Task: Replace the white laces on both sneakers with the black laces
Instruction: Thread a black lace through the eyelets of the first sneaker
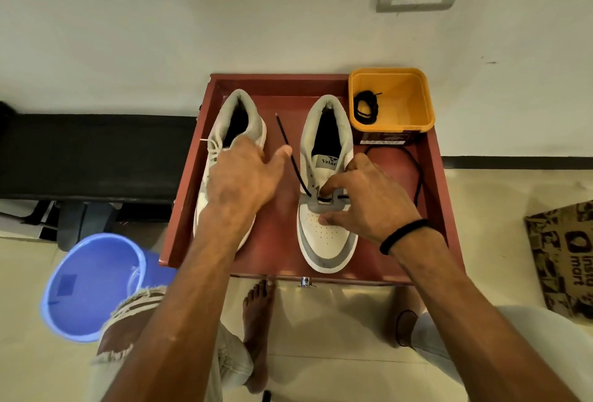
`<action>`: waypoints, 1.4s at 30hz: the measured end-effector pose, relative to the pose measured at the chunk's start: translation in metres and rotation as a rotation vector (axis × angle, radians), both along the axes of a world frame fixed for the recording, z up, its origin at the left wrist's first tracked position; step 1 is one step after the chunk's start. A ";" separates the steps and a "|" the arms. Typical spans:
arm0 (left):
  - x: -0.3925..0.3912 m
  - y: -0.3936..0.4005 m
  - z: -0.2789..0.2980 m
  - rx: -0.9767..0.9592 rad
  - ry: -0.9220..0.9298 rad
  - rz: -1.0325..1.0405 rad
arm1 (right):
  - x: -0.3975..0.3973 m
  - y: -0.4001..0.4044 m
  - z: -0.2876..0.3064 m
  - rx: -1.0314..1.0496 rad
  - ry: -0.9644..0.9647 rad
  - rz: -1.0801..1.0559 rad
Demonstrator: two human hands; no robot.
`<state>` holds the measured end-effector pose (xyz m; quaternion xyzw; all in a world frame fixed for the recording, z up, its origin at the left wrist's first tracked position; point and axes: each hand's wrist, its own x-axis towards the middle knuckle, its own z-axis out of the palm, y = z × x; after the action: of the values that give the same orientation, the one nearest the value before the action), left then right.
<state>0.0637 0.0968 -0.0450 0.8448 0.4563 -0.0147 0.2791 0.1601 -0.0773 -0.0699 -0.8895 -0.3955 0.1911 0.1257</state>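
Observation:
Two white-and-grey sneakers stand toe-toward-me on a red tray (276, 250). The left sneaker (239, 106) still carries white laces (213, 144). My left hand (244, 180) hovers over it with fingers spread, its thumb close to the black lace. That black lace (283, 133) crosses the lowest eyelets of the right sneaker (327, 241). One end lies between the shoes and the other loops off to the right. My right hand (362, 199) pinches at that lowest crossing, index finger curled onto the lace and thumb on the toe box. A second black lace (365, 108) lies coiled in a yellow tub (417, 96).
The yellow tub stands at the tray's far right corner against the wall. A blue bucket (90, 286) sits on the floor at the left, a black bench (96, 154) behind it. A printed paper bag (568, 257) lies at the right. My bare foot (256, 321) is below the tray.

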 end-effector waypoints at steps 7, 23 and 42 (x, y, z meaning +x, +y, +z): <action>0.010 -0.031 -0.013 -0.167 0.117 -0.214 | 0.005 0.000 -0.004 0.020 0.033 -0.002; -0.001 0.013 0.029 -0.537 -0.767 0.404 | 0.002 -0.002 -0.003 0.030 0.020 -0.033; 0.009 -0.003 0.004 -0.052 -0.471 0.026 | 0.005 -0.002 -0.009 0.047 0.046 -0.031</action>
<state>0.0729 0.0933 -0.0405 0.8114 0.3891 0.1746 0.3997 0.1648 -0.0792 -0.0789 -0.8877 -0.3830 0.2002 0.1586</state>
